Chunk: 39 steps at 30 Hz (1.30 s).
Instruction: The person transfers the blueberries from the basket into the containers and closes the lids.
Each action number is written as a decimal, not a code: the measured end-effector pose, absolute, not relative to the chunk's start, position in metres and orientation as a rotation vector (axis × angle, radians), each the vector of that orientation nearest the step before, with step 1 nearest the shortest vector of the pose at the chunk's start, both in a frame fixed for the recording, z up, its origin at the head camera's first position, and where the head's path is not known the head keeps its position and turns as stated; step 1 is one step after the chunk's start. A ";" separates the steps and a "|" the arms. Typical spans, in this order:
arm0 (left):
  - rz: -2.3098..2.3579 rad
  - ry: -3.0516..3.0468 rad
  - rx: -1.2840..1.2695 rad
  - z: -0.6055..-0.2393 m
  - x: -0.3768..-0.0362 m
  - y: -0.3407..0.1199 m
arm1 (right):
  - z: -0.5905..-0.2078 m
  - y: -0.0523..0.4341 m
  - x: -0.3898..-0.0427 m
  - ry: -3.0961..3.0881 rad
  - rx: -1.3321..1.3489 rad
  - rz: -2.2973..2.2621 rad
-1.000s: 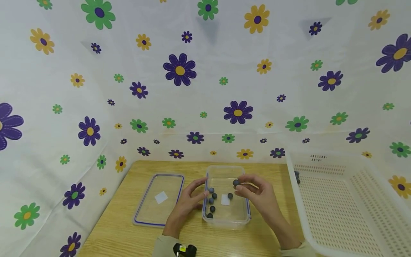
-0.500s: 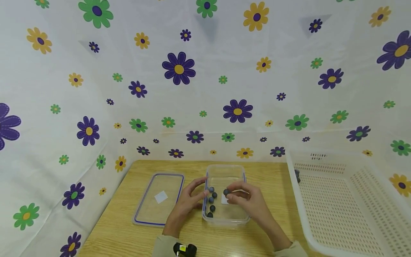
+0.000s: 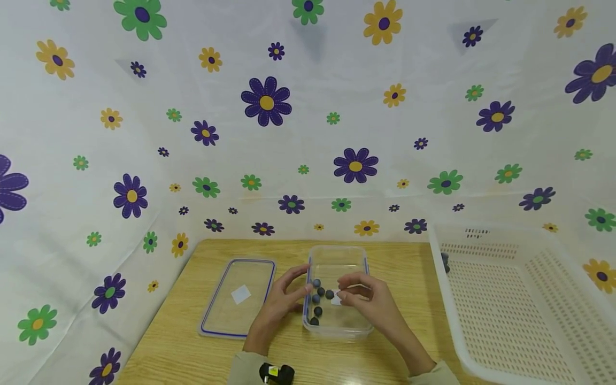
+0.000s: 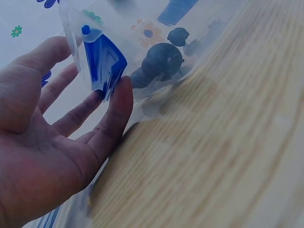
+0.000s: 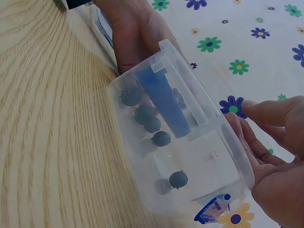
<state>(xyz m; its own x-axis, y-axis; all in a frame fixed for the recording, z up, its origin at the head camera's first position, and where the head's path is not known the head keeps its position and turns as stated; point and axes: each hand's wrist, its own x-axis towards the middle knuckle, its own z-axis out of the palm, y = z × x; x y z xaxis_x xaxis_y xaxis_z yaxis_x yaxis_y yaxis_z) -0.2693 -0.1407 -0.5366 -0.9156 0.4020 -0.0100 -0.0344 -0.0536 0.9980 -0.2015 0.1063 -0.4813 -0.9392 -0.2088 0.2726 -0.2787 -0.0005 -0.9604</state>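
A clear plastic food container [image 3: 337, 332] stands lidless on the table, with several blueberries [image 3: 315, 299] along its left side. One blueberry [image 3: 329, 294] lies a little right of that row, just left of my right fingertips. My left hand [image 3: 280, 306] rests on the container's left rim and wall. In the left wrist view, its relaxed fingertips [image 4: 122, 90] touch the wall around the blue latch [image 4: 105, 64]. My right hand [image 3: 369, 300] reaches over the right rim, thumb and index fingertip apart, nothing between them. Its other fingers hang loosely bent.
A clear lid [image 3: 212, 321] with a blue seal lies on the wooden table [image 3: 163, 353] to the left. A large white plastic basket [image 3: 449, 315] stands on the right, a few dark berries [image 3: 445, 262] at its left wall. Flower-patterned cloth [image 3: 317, 139] hangs behind.
My right hand has moved left and down inside the container and let go of a blueberry, which now lies by the others. The left hand stays at the container's left side.
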 end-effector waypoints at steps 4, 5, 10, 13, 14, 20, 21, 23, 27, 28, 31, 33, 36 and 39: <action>2.051 1.916 0.397 -0.537 -0.269 -0.142 | -0.482 0.106 -0.201 -2.179 0.534 2.112; 2.051 1.917 0.397 -0.537 -0.270 -0.142 | -0.482 0.106 -0.201 -2.177 0.535 2.113; 2.044 1.929 0.392 -0.538 -0.270 -0.141 | -0.481 0.106 -0.201 -2.185 0.521 2.119; 2.045 1.928 0.397 -0.538 -0.270 -0.140 | -0.476 0.108 -0.200 -2.215 0.528 2.093; 2.045 1.928 0.399 -0.538 -0.269 -0.140 | -0.474 0.109 -0.199 -2.227 0.535 2.077; 2.053 1.924 0.402 -0.537 -0.269 -0.140 | -0.450 0.117 -0.192 -2.264 0.598 1.958; 2.054 1.923 0.402 -0.537 -0.269 -0.140 | -0.445 0.119 -0.191 -2.261 0.612 1.941; 2.052 1.926 0.405 -0.536 -0.269 -0.141 | -0.435 0.123 -0.188 -2.260 0.620 1.902; 2.040 1.939 0.409 -0.536 -0.269 -0.141 | -0.415 0.135 -0.183 -2.249 0.615 1.818; 2.039 1.941 0.411 -0.536 -0.269 -0.141 | -0.410 0.138 -0.182 -2.252 0.609 1.795; 2.036 1.950 0.413 -0.535 -0.268 -0.141 | -0.395 0.149 -0.181 -2.257 0.601 1.724; 2.036 1.951 0.414 -0.535 -0.268 -0.141 | -0.385 0.158 -0.181 -2.267 0.595 1.662; 2.038 1.946 0.414 -0.536 -0.269 -0.142 | -0.374 0.172 -0.184 -2.266 0.591 1.570; 2.047 1.935 0.417 -0.536 -0.270 -0.143 | -0.365 0.185 -0.189 -2.282 0.587 1.482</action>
<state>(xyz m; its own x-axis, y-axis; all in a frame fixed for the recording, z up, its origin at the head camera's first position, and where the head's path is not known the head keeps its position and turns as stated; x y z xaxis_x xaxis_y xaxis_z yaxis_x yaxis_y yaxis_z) -0.2701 -0.1428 -0.5364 -0.9152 0.4029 0.0093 -0.0135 -0.0535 0.9985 -0.1891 0.1846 -0.3652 -0.8502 -0.1482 0.5052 -0.5218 0.3649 -0.7711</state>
